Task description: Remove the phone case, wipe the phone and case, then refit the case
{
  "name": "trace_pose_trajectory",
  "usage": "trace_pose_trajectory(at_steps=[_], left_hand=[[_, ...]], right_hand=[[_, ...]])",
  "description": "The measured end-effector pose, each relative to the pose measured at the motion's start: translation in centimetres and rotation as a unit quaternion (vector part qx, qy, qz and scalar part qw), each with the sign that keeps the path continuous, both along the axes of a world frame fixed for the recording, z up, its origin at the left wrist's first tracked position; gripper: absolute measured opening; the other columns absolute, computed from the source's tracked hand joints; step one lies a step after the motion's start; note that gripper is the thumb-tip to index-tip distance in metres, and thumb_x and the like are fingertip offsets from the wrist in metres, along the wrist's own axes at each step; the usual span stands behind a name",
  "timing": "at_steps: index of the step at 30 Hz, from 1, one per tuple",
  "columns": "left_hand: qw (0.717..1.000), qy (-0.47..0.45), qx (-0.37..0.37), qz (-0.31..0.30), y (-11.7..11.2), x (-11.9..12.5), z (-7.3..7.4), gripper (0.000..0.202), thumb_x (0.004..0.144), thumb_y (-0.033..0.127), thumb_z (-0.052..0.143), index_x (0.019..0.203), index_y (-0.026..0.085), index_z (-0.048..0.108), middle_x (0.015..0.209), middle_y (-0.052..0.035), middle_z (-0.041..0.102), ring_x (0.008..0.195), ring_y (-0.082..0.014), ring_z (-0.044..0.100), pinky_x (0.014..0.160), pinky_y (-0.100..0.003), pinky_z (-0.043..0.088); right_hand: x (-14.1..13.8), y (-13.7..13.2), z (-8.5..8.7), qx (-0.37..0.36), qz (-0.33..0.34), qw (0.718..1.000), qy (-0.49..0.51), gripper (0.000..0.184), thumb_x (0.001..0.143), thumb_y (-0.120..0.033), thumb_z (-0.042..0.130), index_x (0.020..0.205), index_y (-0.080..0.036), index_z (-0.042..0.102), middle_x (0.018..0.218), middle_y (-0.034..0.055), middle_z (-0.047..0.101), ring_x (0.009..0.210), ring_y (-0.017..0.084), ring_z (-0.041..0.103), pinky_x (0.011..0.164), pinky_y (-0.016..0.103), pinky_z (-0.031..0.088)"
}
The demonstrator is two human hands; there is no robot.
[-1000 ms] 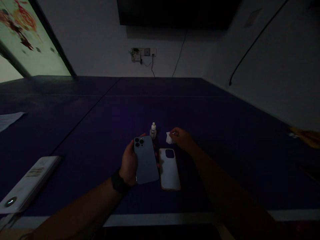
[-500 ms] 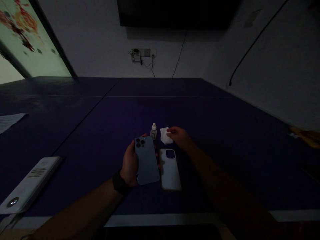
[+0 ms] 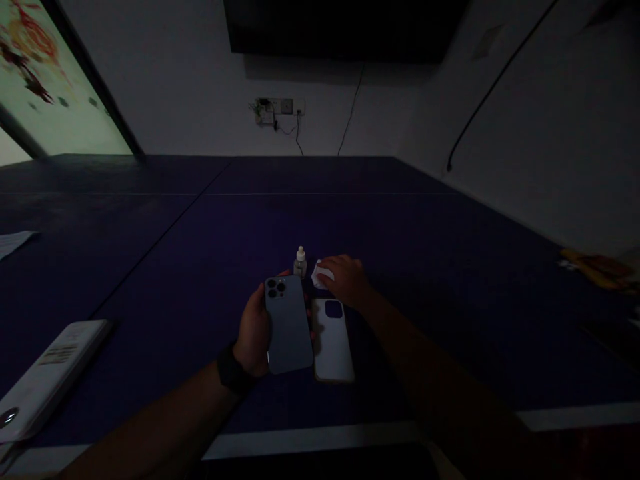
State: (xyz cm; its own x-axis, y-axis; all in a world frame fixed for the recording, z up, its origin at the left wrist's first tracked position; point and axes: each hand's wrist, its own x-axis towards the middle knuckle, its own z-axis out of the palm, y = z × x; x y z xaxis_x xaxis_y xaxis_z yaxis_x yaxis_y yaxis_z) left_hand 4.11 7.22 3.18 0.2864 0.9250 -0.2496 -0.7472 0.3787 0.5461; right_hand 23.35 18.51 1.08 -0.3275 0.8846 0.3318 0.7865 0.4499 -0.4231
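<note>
My left hand [image 3: 254,330] is wrapped round a blue-grey smartphone [image 3: 289,327], its back and camera lenses facing me. Fingertips curl over the phone's right edge. Just right of it, a pale phone case [image 3: 333,343] with a camera cutout lies on the table. Beyond the case, my right hand [image 3: 345,277] is closed over a white cloth [image 3: 320,273], covering much of it. A small dropper bottle [image 3: 300,264] with a white cap stands upright between the phone's top and the cloth.
The dark blue table [image 3: 240,227] runs back to the wall. At the left lie a white power bank [image 3: 55,373] and a paper sheet [image 3: 15,243]. Yellow wrapping [image 3: 595,267] rests at the far right. A television [image 3: 335,30] and wall sockets [image 3: 280,107] are at the back.
My right hand has moved further over the white cloth and its fingers have closed on it. My left hand still holds the smartphone. The whole view has shifted slightly.
</note>
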Motion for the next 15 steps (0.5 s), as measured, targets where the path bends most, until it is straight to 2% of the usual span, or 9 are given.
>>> trace_pose_trajectory(at_steps=[3,5,6,7,9,11,12,14,15], left_hand=[[1.0,-0.011,-0.012,-0.009,-0.2,0.1,0.1,0.049,0.098,0.054,0.037,0.14,0.03,0.046,0.103,-0.0086,0.067,0.082,-0.027,0.068,0.067,-0.047,0.057],[1.0,-0.019,-0.017,-0.014,-0.3,0.3,0.3,0.049,0.098,0.054,0.036,0.14,0.03,0.046,0.103,-0.0087,0.068,0.083,-0.0269,0.068,0.07,-0.048,0.057],[0.999,-0.022,-0.018,-0.019,-0.4,0.3,0.4,0.049,0.098,0.054,0.037,0.14,0.03,0.045,0.103,-0.0087,0.068,0.084,-0.027,0.068,0.071,-0.049,0.056],[0.999,-0.025,-0.017,-0.022,-0.6,0.4,0.5,0.05,0.098,0.055,0.037,0.14,0.03,0.046,0.105,-0.0088,0.068,0.084,-0.027,0.068,0.072,-0.049,0.056],[1.0,-0.023,-0.01,-0.015,-0.9,0.7,0.6,0.051,0.097,0.056,0.04,0.14,0.029,0.047,0.109,-0.0088,0.068,0.086,-0.0265,0.068,0.076,-0.049,0.056],[1.0,-0.001,-0.003,0.022,-1.2,1.1,0.7,0.05,0.096,0.054,0.044,0.138,0.028,0.05,0.112,-0.0075,0.069,0.088,-0.0246,0.068,0.081,-0.044,0.055],[0.999,0.017,0.001,0.049,-1.4,1.3,0.7,0.049,0.096,0.053,0.047,0.138,0.027,0.052,0.11,-0.0065,0.07,0.089,-0.0233,0.068,0.083,-0.041,0.054],[0.994,0.059,0.011,0.088,-2.0,1.8,0.7,0.048,0.095,0.05,0.052,0.137,0.027,0.054,0.103,-0.0041,0.071,0.09,-0.0213,0.067,0.086,-0.037,0.052],[0.992,0.078,0.018,0.097,-2.2,2.0,0.6,0.048,0.095,0.049,0.055,0.136,0.027,0.055,0.102,-0.0032,0.071,0.091,-0.0208,0.067,0.087,-0.035,0.052]], right_hand=[[0.2,-0.9,2.1,0.006,-0.035,0.999,0.036,0.024,0.095,-0.026,0.05,0.107,-0.019,0.069,0.118,0.0104,0.071,0.111,0.027,0.058,0.095,0.044,0.04],[0.3,-2.4,3.9,-0.015,-0.037,0.997,0.065,0.027,0.098,-0.027,0.043,0.099,-0.018,0.068,0.106,0.0094,0.073,0.097,0.022,0.064,0.084,0.036,0.046],[0.2,-3.4,4.7,-0.045,-0.021,0.996,0.079,0.028,0.098,-0.03,0.043,0.095,-0.019,0.068,0.094,0.0068,0.074,0.084,0.019,0.066,0.074,0.032,0.048],[0.1,-4.7,5.5,-0.129,0.018,0.985,0.114,0.027,0.097,-0.035,0.046,0.093,-0.019,0.067,0.087,0.0055,0.073,0.075,0.018,0.066,0.067,0.03,0.047],[-0.3,-7.4,6.3,-0.255,0.076,0.951,0.157,0.022,0.093,-0.038,0.055,0.098,-0.019,0.065,0.087,0.0051,0.073,0.07,0.018,0.067,0.062,0.029,0.048],[-0.9,-10.2,6.4,-0.33,0.078,0.924,0.175,0.034,0.091,-0.04,0.059,0.118,-0.019,0.06,0.093,0.0076,0.074,0.072,0.02,0.069,0.063,0.031,0.05],[-1.2,-11.4,6.1,-0.337,0.07,0.918,0.194,0.042,0.09,-0.039,0.06,0.127,-0.02,0.056,0.104,0.01,0.073,0.08,0.022,0.07,0.067,0.033,0.053],[-1.8,-13.5,5.3,-0.323,0.083,0.911,0.241,0.057,0.088,-0.038,0.064,0.141,-0.024,0.047,0.13,0.0125,0.065,0.104,0.026,0.068,0.085,0.04,0.055],[-2.0,-14.2,4.9,-0.296,0.092,0.919,0.245,0.066,0.084,-0.038,0.069,0.144,-0.025,0.044,0.138,0.013,0.059,0.117,0.028,0.063,0.095,0.044,0.052]])
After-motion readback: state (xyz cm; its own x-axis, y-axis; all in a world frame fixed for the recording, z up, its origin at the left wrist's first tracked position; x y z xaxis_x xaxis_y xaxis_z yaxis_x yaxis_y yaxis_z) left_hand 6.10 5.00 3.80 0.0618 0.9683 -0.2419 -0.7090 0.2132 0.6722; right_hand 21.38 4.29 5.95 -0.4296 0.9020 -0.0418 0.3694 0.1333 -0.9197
